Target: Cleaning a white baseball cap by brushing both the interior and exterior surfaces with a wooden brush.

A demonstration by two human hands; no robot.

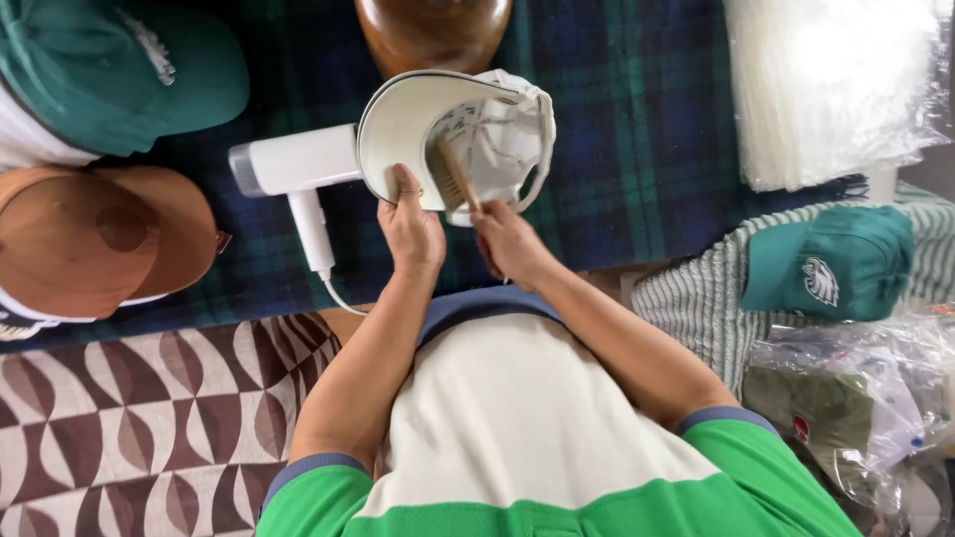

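Five caps are in view: one white cap (487,129), two green caps (119,70) (831,264) and one brown cap (99,239), plus one olive cap (821,418) inside a clear bag. There is one brush (453,174), one white steamer (298,169), one stack of clear bags (831,85), one brown wooden form (433,30) and two hands (410,231) (509,244).

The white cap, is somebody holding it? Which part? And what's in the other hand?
The left hand holds the white cap by its brim, thumb on the underside. The right hand holds a small wooden brush by its handle.
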